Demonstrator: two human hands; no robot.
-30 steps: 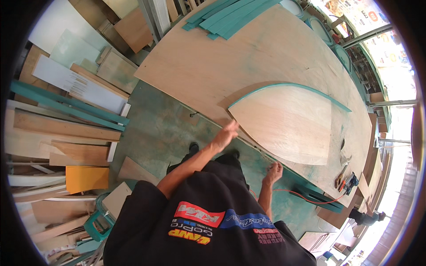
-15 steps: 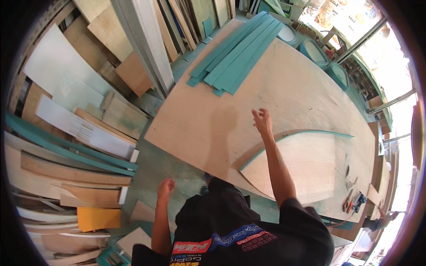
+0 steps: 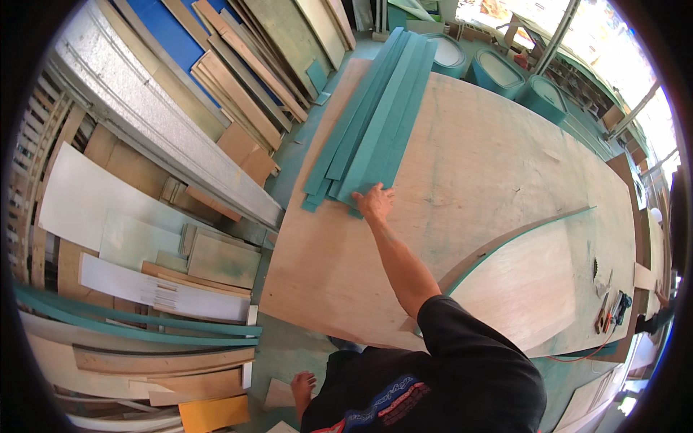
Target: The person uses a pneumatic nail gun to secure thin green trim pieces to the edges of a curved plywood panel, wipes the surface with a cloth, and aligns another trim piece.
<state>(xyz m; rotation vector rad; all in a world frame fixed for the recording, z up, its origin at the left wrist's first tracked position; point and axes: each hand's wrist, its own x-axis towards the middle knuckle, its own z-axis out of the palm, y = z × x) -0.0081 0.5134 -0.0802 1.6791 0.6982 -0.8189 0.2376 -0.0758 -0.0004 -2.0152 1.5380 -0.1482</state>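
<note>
My right hand (image 3: 375, 203) reaches across the table to the near end of a stack of long teal strips (image 3: 390, 137). Its thumb and fingers are spread over the end of the top strips and touch them; nothing is lifted. My left hand (image 3: 303, 386) hangs low beside my body, off the table, with its fingers loosely curled and no object visible in it. A thin teal-edged strip (image 3: 520, 232) stands on edge in a curve along a pale curved panel (image 3: 520, 281), partly behind my right arm.
The large plywood sheet (image 3: 476, 159) forms the work surface. Pliers (image 3: 601, 315) and a power tool (image 3: 619, 309) lie at its right edge with a red cord. A metal post (image 3: 166, 115) and leaning boards (image 3: 137, 195) crowd the left. Teal oval tubs (image 3: 498, 72) stand beyond.
My right hand has moved forward and left from above the bare plywood onto the strips' near end. My left hand has dropped lower in view. The whole view has shifted.
</note>
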